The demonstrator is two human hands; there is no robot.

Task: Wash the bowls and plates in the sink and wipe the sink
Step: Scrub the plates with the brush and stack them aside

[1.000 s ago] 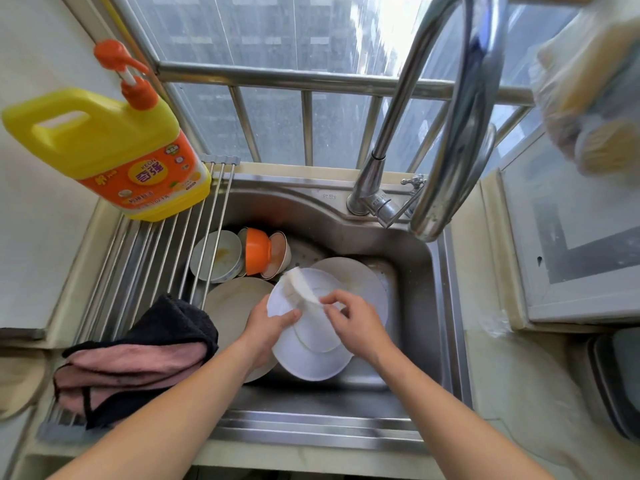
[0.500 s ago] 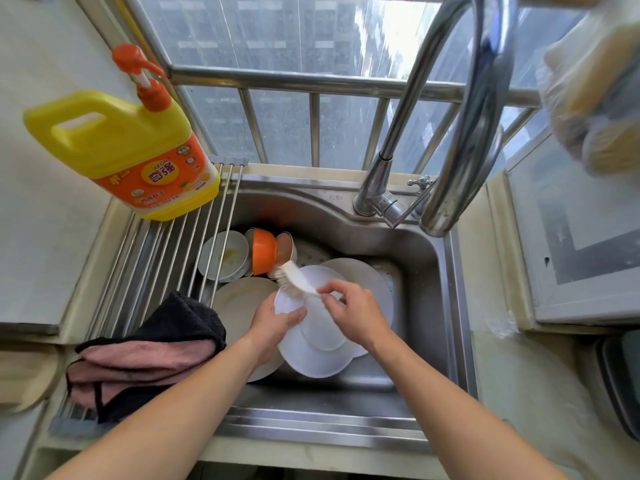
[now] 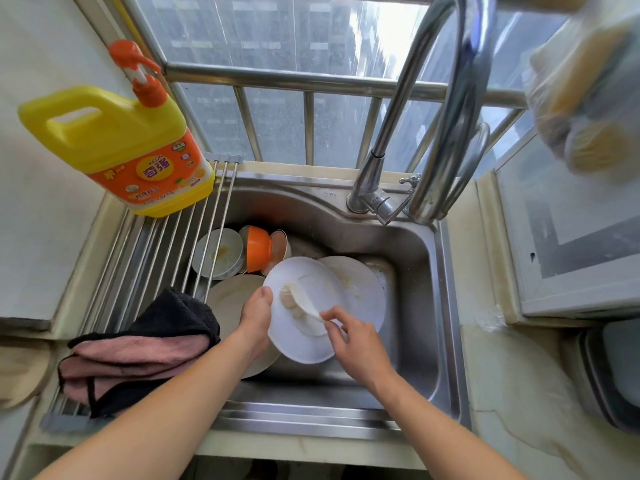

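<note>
My left hand [image 3: 255,315] grips the rim of a smooth round white plate [image 3: 304,327], tilted above the steel sink [image 3: 420,306]. My right hand [image 3: 353,336] pinches a pale brush [image 3: 299,301] by its handle; its long axis runs from my fingers up-left across the plate, bristles pointing away from me and lying on the plate.

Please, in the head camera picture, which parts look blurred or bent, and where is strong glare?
Head view: the brush is motion-blurred; the plastic bag at top right is smeared; the faucet and window bars bow from wide-angle distortion; daylight glare whitens the window behind the faucet.
</note>
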